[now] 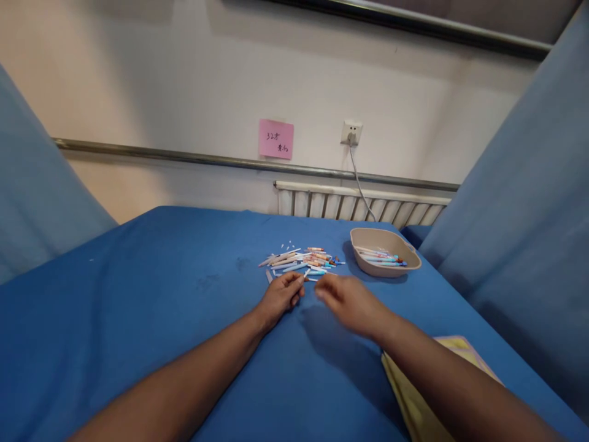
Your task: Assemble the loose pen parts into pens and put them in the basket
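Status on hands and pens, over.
Left hand pinches white stick at pen pile. Right hand blurred, alongside. Tray right of pile, nothing between.

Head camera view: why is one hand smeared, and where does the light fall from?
In the head view the right hand is motion-blurred, the left hand and pens sharp; a soft shadow on the blue cloth beneath the right hand suggests light from above; the wall rail bows, lens distortion.
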A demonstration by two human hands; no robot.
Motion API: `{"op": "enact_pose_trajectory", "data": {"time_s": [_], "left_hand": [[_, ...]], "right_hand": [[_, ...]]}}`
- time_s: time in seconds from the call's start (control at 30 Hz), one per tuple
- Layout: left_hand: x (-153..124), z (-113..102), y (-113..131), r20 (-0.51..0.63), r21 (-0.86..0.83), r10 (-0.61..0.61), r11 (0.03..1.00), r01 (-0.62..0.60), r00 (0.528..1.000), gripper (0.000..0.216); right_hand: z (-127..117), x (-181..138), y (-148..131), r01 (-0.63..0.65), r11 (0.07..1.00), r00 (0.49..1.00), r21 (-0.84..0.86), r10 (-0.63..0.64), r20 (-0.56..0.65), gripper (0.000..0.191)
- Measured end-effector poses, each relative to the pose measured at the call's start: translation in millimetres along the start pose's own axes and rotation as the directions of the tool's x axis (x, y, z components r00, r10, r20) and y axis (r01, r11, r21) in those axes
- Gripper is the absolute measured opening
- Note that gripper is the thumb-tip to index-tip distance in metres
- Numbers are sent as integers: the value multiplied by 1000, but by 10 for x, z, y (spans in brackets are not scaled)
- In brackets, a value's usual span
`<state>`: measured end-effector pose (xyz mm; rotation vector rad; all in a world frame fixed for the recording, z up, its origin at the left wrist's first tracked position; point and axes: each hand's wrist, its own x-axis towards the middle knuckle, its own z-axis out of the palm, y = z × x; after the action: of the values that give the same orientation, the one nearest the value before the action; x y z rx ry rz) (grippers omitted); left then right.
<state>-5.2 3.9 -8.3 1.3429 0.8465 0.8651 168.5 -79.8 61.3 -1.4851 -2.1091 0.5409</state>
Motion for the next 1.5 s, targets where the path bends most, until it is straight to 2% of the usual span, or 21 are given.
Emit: {"op": "enact_pose_trajectory", "data": {"time_s": [0.03, 0.1, 0.17, 0.27, 0.37, 0.63, 0.93, 1.1, 1.3, 1.5], "left_hand": [[1, -29, 4, 6, -18, -16, 1000, 17, 1000, 36], [7, -85, 11, 22, -61, -57, 996, 59, 998, 38], [18, -129, 20, 43, -110, -99, 989, 103, 994, 38], [35, -168, 36, 70, -193, -141, 969, 152, 988, 36], [41, -191, 43, 99, -287, -162, 940, 184, 982, 35], [31, -216, 67, 113, -367, -250, 889, 275, 962, 25], [48, -216, 76, 93, -412, -287, 861, 299, 953, 21], [40, -218, 82, 80, -426, -287, 856, 293, 955, 19], [51, -218, 81, 70, -450, -287, 845, 287, 955, 16], [63, -209, 85, 55, -467, -308, 833, 298, 950, 16]], "right_hand": [[23, 199, 153, -81, 995, 989, -54, 74, -131, 22], [132, 480, 480, -233, 965, 946, -121, 196, -257, 22], [263, 586, 757, -285, 942, 936, -179, 232, -265, 21], [377, 544, 954, -207, 907, 968, -368, 134, -213, 21], [380, 498, 940, -164, 882, 982, -442, 102, -159, 22], [421, 542, 873, -112, 909, 993, -401, 85, -83, 20], [412, 517, 826, -96, 888, 995, -449, 81, -53, 18], [412, 499, 811, -94, 903, 995, -419, 96, -16, 17], [446, 560, 804, -66, 915, 996, -399, 33, -89, 27], [530, 664, 820, -1, 911, 1000, -413, -2, -6, 33]]}}
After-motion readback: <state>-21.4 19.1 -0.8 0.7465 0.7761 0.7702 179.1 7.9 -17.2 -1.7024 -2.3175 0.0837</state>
